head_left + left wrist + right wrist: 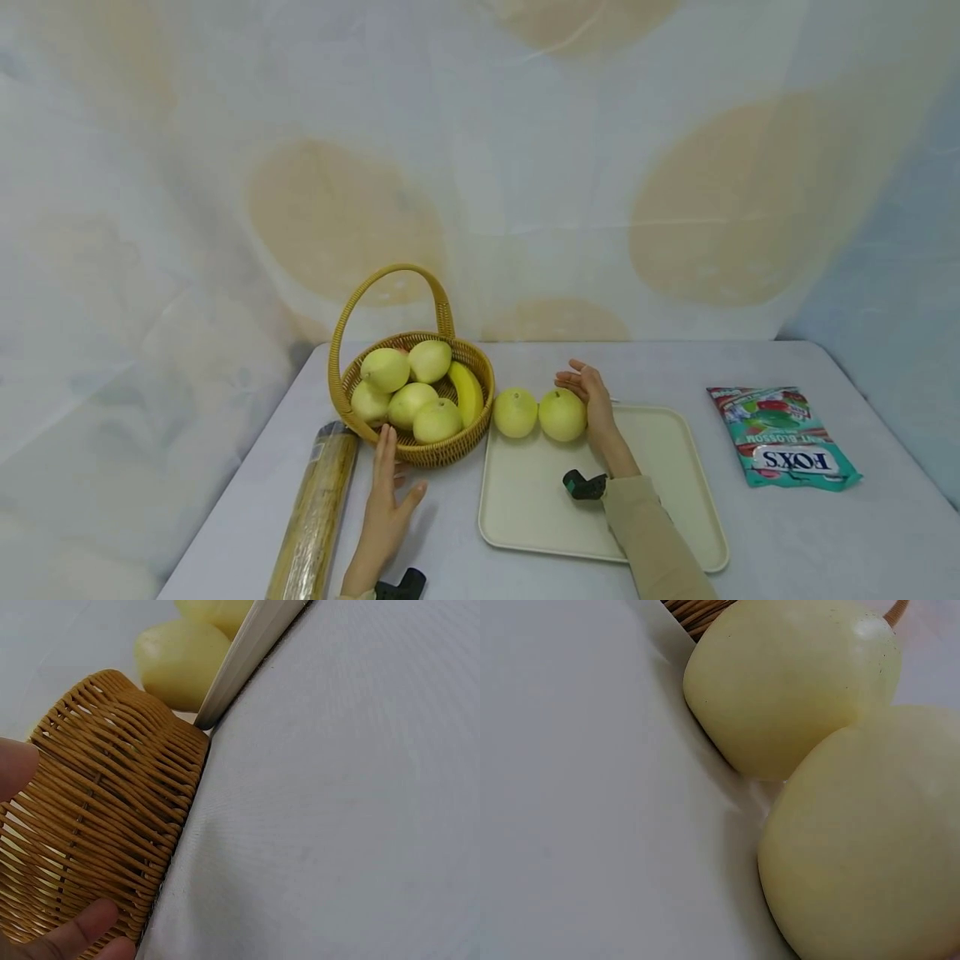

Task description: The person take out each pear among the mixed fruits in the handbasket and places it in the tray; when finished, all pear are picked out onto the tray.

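Observation:
A wicker basket (444, 455) with a tall handle holds several pale yellow-green pears (437, 422) and a banana (467, 393). My left hand (384, 500) is at its near side, fingers extended and thumb spread; in the left wrist view the fingertips (97, 919) overlap the woven wall (112, 802). Two more pears, a left one (515, 412) and a right one (562, 415), sit side by side at the far left of a cream tray (540, 517). Along the right pear's right side lies my right hand (594, 408), fingers loosely bent behind it.
A long wrapped bundle of thin sticks (311, 517) lies left of the basket. To the right of the tray is a teal and red FOX'S candy bag (791, 442). A patterned cloth (540, 167) hangs behind the table.

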`<state>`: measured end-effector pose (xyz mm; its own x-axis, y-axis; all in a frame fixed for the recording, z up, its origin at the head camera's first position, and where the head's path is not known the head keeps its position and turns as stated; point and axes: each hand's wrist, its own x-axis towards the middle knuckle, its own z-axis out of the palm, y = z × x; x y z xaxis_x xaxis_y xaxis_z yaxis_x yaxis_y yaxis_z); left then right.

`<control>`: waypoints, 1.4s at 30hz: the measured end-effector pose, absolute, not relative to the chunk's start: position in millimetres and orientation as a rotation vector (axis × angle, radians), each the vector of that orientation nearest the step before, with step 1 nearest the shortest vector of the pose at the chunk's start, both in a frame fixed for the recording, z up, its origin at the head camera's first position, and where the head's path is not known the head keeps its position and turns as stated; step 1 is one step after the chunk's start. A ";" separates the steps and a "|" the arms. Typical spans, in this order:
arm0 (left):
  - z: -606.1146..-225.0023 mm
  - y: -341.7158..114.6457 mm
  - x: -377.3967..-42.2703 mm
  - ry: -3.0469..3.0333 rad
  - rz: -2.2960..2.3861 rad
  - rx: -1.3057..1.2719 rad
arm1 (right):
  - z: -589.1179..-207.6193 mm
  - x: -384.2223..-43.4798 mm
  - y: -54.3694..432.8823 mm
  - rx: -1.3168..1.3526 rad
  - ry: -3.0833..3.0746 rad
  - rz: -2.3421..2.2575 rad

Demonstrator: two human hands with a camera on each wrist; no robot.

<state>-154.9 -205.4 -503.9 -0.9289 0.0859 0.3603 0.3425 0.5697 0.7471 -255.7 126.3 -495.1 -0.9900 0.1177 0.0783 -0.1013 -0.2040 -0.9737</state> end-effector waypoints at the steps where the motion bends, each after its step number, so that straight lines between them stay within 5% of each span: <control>1: -504.0 -205.5 -154.9 -2.518 -1.283 -0.358 | -494.9 -255.4 126.1 -0.015 -1.888 2.341; 42: -510.6 -208.4 -157.4 -2.508 -1.274 -0.370 | -421.9 -270.0 85.1 0.590 -2.102 2.157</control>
<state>-157.4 -208.4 -510.6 -0.9210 0.0908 0.3788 0.3595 0.5727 0.7367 -270.0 85.1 -421.9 -0.9236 -0.2120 0.3195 -0.3139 -0.0603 -0.9475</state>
